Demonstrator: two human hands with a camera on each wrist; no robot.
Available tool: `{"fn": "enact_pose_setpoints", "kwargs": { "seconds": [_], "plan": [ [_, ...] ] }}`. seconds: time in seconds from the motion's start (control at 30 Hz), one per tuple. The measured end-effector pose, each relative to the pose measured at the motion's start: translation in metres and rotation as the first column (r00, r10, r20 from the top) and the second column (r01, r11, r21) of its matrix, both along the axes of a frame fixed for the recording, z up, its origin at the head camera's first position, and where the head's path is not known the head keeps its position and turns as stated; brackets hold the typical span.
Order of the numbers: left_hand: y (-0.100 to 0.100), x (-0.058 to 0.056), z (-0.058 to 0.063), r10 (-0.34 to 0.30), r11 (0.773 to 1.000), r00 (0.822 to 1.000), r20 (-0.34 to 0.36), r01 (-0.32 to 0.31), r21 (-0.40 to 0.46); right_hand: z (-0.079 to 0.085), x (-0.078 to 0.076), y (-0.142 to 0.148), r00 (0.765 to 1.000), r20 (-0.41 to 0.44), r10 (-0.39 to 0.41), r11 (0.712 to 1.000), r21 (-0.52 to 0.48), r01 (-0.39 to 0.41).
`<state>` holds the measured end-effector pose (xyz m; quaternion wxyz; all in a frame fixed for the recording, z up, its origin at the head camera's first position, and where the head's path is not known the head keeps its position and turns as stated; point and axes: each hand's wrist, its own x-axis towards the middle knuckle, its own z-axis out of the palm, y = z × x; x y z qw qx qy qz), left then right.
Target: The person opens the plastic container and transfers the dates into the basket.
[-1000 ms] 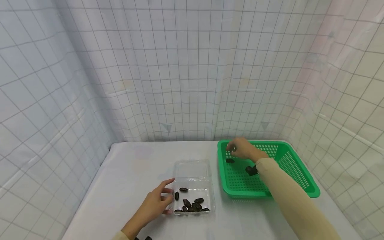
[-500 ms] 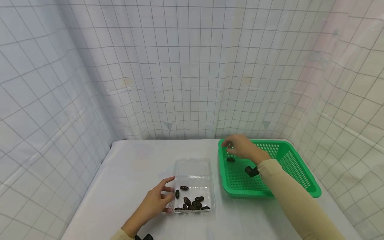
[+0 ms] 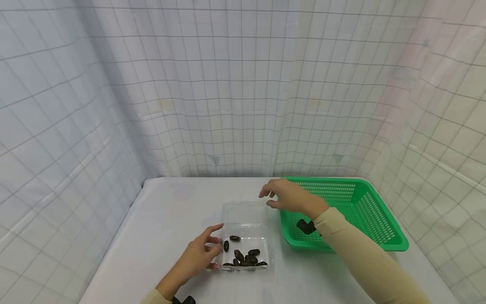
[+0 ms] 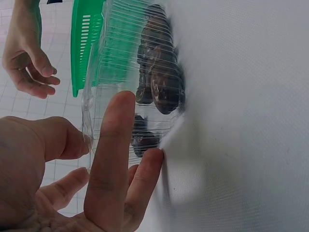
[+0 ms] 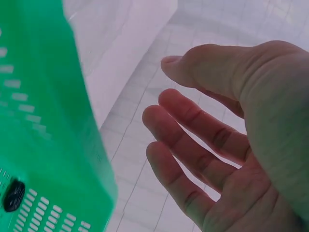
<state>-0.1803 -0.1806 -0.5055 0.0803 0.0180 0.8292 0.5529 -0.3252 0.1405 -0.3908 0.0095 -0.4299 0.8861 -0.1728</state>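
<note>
A clear plastic clamshell box (image 3: 270, 249) stands with its lid (image 3: 244, 212) folded back on the white table. Several dark, glossy dates (image 3: 238, 255) lie in it, most along the near wall. My left hand (image 3: 197, 255) is at the box's left side, fingers spread and touching its outer wall and rim; the left wrist view shows the dates (image 4: 165, 84) through that wall. My right hand (image 3: 290, 195) hovers past the left rim of a green basket (image 3: 379, 211), fingers loosely bent and nothing between them. One date (image 5: 14, 195) lies in the basket, in the right wrist view.
The green basket stands right of the box, a narrow strip of white table (image 3: 174, 211) between them. White gridded cloth (image 3: 243, 105) walls the table at the back and both sides. Black wrist camera mounts (image 3: 306, 226) sit under the wrists.
My right hand has moved left from over the basket, past its rim toward the box lid. The left hand stays at the box, and the dates in the box lie as before.
</note>
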Motion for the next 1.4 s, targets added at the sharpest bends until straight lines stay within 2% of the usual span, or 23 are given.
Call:
{"fn": "enact_pose_setpoints", "kwargs": {
  "seconds": [0.17, 0.43, 0.7, 1.1, 1.4],
  "plan": [
    [0.001, -0.002, 0.0, -0.002, 1.0, 1.0, 0.002, 0.002, -0.014, -0.003, 0.01, -0.019, 0.998, 0.039, 0.058, 0.997, 0.043, -0.06],
    [0.0, -0.004, 0.001, 0.015, 1.0, 1.0, 0.013, -0.015, -0.022, -0.011, 0.028, -0.045, 0.99, 0.108, 0.087, 0.986, 0.133, -0.101],
    [0.0, -0.005, 0.001, 0.02, 1.0, 0.999, 0.038, -0.02, -0.007, -0.023, 0.043, -0.069, 0.983, 0.131, 0.132, 0.963, 0.218, -0.158],
    [-0.001, -0.007, 0.0, 0.02, 1.0, 0.999, 0.04, -0.019, -0.02, -0.051, 0.046, -0.091, 0.957, 0.195, 0.213, 0.918, 0.297, -0.265],
    [-0.002, -0.005, 0.0, 0.007, 1.0, 0.999, 0.044, -0.006, -0.007, -0.069, 0.046, -0.101, 0.946, 0.203, 0.253, 0.9, 0.31, -0.307]
  ]
}}
